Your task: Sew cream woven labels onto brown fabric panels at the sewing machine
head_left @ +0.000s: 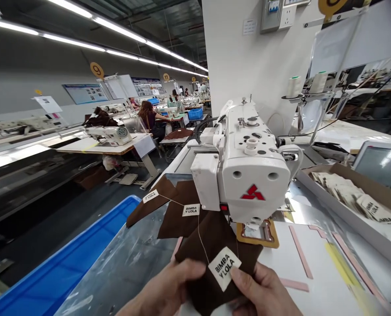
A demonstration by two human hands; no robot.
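Both hands hold a dark brown fabric piece (pixel 202 289) with a cream "BIMBA Y LOLA" label (pixel 222 265) on it. My left hand (pixel 171 283) grips its left edge, slightly blurred, thumb on top. On the other side, my right hand (pixel 264 292) pinches the right edge, its thumb touching the label's corner. A thread links this label to a second label (pixel 191 210) on another brown piece (pixel 175 224), and on to a third label (pixel 150 196) on a piece (pixel 139 210) further left. Just beyond my hands stands a white sewing machine (pixel 254 162) with a tan frame clamp (pixel 274 239).
A cardboard box (pixel 305 175) of loose labels stands at the right, beside a screen (pixel 381 164). Pink strips (pixel 300 252) mark the white work surface. A blue bin (pixel 73 259) lies along the left table edge. Other sewing stations and people are in the background.
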